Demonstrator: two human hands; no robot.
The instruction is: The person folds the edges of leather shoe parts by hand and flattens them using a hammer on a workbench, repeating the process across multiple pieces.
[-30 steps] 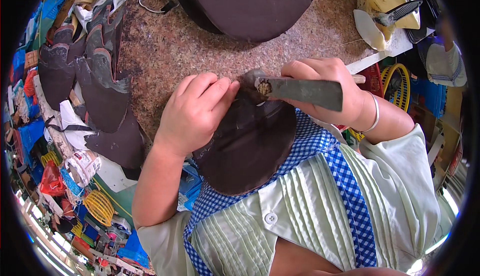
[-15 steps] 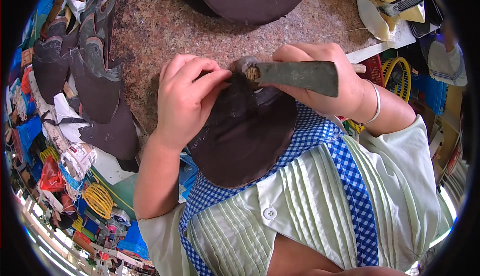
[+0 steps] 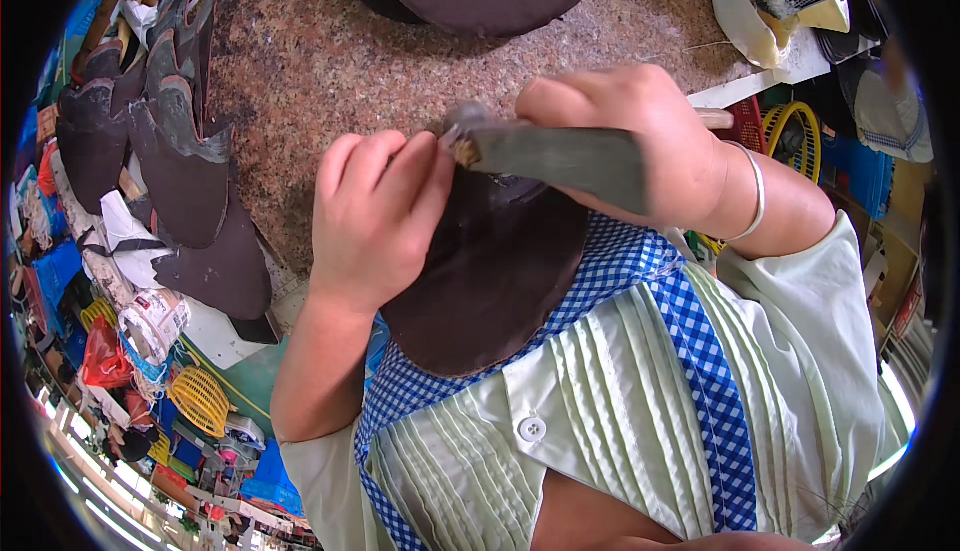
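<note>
Right grip (image 3: pixel 645 116) is grasping a hammer (image 3: pixel 560 159) over the dark brown sheet's (image 3: pixel 490 286) far end | sheet is lying at the desk's (image 3: pixel 300 101) near side, by the apron (image 3: pixel 630 251) | left grip (image 3: pixel 378 221) is touching its left side; whether it's pinching, I'm not able to tell

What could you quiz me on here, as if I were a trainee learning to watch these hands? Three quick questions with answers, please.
1. Multiple choice: which side's hand grips the hammer? a) left b) right c) both
2. True or false: in this view, the rounded dark brown piece overlaps the checked apron.
3. Fill in the blank: the mesh basket at the lower left of the picture is ____.

Key:
1. b, the right hand
2. True
3. Yellow
</note>
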